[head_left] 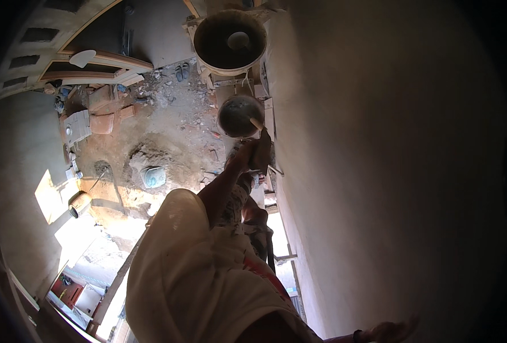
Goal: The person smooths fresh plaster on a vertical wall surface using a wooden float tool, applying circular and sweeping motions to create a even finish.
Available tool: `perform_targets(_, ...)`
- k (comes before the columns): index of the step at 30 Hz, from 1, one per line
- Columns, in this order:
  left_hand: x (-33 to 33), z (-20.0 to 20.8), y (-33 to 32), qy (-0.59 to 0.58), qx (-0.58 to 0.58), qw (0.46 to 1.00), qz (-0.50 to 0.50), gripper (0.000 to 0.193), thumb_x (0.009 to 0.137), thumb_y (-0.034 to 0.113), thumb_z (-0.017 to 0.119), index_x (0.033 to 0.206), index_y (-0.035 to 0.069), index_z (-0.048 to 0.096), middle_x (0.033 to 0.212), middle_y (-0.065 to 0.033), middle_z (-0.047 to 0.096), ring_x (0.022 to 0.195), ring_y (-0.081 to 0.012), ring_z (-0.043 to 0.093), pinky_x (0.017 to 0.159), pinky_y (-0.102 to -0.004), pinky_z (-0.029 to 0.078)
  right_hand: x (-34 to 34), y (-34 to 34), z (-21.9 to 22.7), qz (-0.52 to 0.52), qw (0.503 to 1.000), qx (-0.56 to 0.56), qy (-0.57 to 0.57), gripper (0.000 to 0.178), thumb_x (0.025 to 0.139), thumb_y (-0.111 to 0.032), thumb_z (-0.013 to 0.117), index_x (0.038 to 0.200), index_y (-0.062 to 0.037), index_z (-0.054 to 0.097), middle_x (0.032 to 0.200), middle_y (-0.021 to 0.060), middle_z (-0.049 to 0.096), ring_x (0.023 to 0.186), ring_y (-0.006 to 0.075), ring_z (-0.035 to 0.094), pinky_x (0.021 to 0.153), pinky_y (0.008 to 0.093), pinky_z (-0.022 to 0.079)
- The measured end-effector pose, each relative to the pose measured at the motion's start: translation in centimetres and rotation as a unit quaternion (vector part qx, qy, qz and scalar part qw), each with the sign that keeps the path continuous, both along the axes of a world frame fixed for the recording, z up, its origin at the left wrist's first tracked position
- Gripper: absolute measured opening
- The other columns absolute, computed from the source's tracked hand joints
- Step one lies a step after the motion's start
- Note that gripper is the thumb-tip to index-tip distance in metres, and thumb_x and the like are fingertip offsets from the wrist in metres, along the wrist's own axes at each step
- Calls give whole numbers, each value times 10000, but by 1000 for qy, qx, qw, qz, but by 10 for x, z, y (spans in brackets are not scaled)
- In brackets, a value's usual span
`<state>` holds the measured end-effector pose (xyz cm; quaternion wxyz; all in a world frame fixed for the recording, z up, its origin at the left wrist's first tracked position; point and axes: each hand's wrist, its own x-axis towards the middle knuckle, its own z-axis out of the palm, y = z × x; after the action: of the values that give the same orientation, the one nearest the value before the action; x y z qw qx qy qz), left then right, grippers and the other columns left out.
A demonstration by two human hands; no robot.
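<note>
At the far left a grey wall curves up to wooden frames, with a sunlit patch low on it. Right of that lies the floor, far below: bare earth strewn with rubble, a few reddish bricks, a sand heap and one metal pot lying on its side. In the middle, the person's light garment fills the lower frame, and from it one bare forearm stretches up and away, nearly straight. Its hand, which side's I cannot tell, is clenched around a trowel whose wooden handle tip points at a round pan of dark mortar just beyond it. Above the pan sits one bigger tub, also holding grey mix, on a wooden stand. Two vessels, then, and one trowel. To the right rises a broad plastered wall, smooth and grey, filling nearly half the view. At the bottom right the right hand is spread, released, against or just off that wall; contact is unclear.
</note>
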<state>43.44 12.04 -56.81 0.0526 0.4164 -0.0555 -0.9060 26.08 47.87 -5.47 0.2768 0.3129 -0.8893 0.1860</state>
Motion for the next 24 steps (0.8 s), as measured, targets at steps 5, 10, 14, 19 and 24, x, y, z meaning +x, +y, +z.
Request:
perform_targets(5,9,-14,-3,-119,-13,992,-25,338,949,355,520,1110,77,626,942,-57,661,787,-149,639,696,-331,549,-4,-75,-212,-27,913,42,-406,191,961,-160,564,907,-15,674,858,109,708,727,218,675,721,349,533)
perform_targets(10,51,-40,-13,-127,-62,990,11,347,998,328,467,1191,74,605,993,-57,659,827,-168,645,747,-325,551,20,-144,-430,122,765,157,-613,194,927,-113,542,1051,-13,653,884,171,720,841,315,706,759,379,539)
perform_targets(14,78,-52,-39,-132,-57,989,27,328,1021,270,440,1240,72,584,1034,-55,656,883,-171,649,786,-330,552,44,-183,-609,206,759,134,-602,410,875,-56,526,1283,-17,539,1103,234,666,1011,351,663,869,423,524)
perform_targets(19,132,-83,-46,-217,-119,967,56,381,996,290,470,1281,47,536,1071,-79,627,922,-172,633,791,-316,551,51,-257,-745,206,830,173,-489,530,813,-86,612,1326,-19,498,1138,250,606,1086,394,580,948,460,467)
perform_targets(24,185,-127,-43,-188,-351,914,-74,476,948,183,567,1388,43,451,1195,-85,612,1063,-189,607,921,-313,506,31,-307,-831,179,789,272,-521,523,816,-223,652,1286,-37,519,1046,246,650,1000,432,621,880,517,505)
